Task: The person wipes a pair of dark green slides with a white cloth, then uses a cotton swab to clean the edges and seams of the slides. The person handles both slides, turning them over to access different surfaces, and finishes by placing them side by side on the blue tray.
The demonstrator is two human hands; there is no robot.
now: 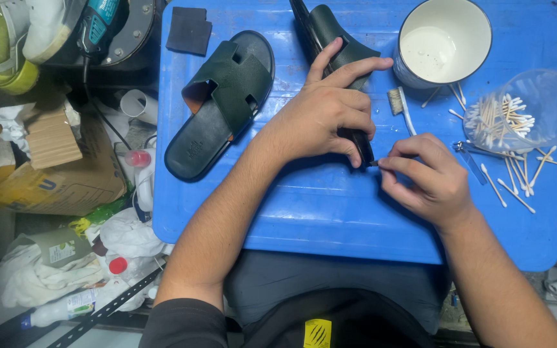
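My left hand grips a dark green sandal that stands on its edge on the blue plastic table, fingers wrapped over its sole. My right hand pinches a small thin tool against the near end of that sandal's sole edge; the tool's tip is too small to identify. The matching dark green sandal lies flat, strap up, to the left of my left hand.
A white mug stands at the back right, a small brush beside it. A clear cup of cotton swabs lies tipped, swabs scattered near it. A dark cloth square lies at back left. Boxes, rags and bottles clutter the floor left.
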